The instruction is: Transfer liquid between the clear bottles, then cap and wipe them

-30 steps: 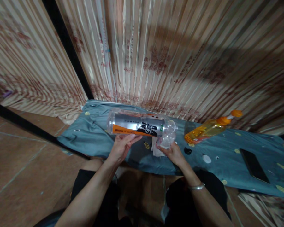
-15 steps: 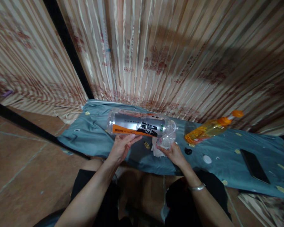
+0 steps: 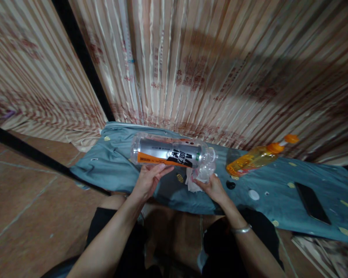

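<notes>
The left hand holds the silver-labelled bottle sideways, its neck pointing rightward beside the clear container the right hand grips.

Big bottle is clear; label reads silver, orange and black from where I stand. Pump bottle: amber-yellow, orange head. Cloth: teal, yellow motifs. Curtain: beige stripes, dark-red florals. Phone black, bracelet silver.
</notes>
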`<state>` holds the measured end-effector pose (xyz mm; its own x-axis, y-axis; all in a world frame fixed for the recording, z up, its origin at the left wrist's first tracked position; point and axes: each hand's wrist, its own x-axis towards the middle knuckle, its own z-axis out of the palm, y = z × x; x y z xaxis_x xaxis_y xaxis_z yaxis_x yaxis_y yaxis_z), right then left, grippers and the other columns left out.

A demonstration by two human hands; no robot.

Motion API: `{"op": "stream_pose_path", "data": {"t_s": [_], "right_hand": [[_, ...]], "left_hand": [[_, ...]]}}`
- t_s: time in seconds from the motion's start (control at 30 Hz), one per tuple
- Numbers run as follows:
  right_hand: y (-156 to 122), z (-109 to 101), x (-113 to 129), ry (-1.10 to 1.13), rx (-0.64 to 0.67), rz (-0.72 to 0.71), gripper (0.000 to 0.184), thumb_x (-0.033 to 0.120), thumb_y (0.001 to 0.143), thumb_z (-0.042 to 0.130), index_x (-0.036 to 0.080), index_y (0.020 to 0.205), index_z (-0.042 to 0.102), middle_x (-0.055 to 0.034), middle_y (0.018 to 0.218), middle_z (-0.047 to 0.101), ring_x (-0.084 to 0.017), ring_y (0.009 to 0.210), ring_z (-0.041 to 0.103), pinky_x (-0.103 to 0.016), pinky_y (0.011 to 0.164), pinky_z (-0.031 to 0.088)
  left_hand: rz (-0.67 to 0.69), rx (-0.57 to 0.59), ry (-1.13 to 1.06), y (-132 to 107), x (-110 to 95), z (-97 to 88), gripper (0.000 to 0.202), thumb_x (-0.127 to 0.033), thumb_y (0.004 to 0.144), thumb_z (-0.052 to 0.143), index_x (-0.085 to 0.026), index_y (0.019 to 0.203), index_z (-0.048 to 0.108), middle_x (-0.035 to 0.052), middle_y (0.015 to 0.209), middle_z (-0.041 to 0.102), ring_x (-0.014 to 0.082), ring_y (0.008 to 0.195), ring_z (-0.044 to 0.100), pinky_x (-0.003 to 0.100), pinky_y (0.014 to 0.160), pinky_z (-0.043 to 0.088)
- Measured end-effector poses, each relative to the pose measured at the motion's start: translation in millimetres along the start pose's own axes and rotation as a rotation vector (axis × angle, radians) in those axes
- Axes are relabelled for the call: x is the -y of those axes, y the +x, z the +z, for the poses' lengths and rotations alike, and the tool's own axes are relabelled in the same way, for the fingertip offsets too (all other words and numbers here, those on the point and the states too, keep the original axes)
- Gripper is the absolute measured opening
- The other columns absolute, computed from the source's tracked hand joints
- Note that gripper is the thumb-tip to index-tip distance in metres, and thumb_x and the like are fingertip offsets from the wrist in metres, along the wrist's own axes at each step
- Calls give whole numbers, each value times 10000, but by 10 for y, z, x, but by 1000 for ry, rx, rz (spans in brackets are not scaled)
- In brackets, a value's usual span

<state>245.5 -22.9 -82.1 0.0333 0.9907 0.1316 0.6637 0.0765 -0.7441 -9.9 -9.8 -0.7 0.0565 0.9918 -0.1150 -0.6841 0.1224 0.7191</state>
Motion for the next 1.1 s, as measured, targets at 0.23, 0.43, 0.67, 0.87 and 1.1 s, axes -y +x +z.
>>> {"op": "stream_pose_path", "data": {"t_s": [0.23, 0.43, 0.67, 0.87, 1.1], "right_hand": [[0, -2, 22, 13, -8, -12, 491, 530, 741, 663, 178, 1077, 608, -112, 1041, 715, -298, 941, 676, -440, 851, 529], [4, -9, 27, -3, -3, -7, 480, 526, 737, 661, 171, 1055, 606, -120, 1059, 710, -304, 960, 676, -440, 858, 529], [0, -12, 37, 7, -3, -10, 471, 528, 737, 659, 182, 1054, 616, -107, 1026, 722, -300, 932, 680, -433, 829, 537], [-5, -14, 31, -2, -8, -12, 479, 525, 744, 659, 182, 1074, 607, -105, 1034, 720, -293, 922, 681, -428, 831, 537], [-1, -17, 36, 3, -2, 1, 473, 538, 731, 653, 172, 1026, 599, -125, 1044, 706, -309, 945, 676, -446, 852, 530]], "left_hand": [[5, -3, -1, 6, 11, -20, 242, -247, 489, 901, -138, 583, 706, 16, 608, 711, 204, 663, 710, 542, 879, 574], [7, 8, 6, 5, 3, -4, 236, -259, 488, 901, -151, 568, 706, 11, 605, 714, 198, 670, 712, 527, 902, 566], [4, 7, -1, -1, -3, 5, 226, -237, 508, 890, -152, 575, 692, -1, 604, 704, 192, 683, 712, 525, 939, 546], [10, -2, 4, 0, -7, 3, 230, -237, 506, 887, -148, 569, 685, 7, 604, 702, 198, 674, 709, 530, 925, 549], [25, 3, 8, -12, -15, 23, 229, -236, 517, 881, -153, 582, 678, 0, 633, 709, 191, 689, 705, 515, 911, 558]]}}
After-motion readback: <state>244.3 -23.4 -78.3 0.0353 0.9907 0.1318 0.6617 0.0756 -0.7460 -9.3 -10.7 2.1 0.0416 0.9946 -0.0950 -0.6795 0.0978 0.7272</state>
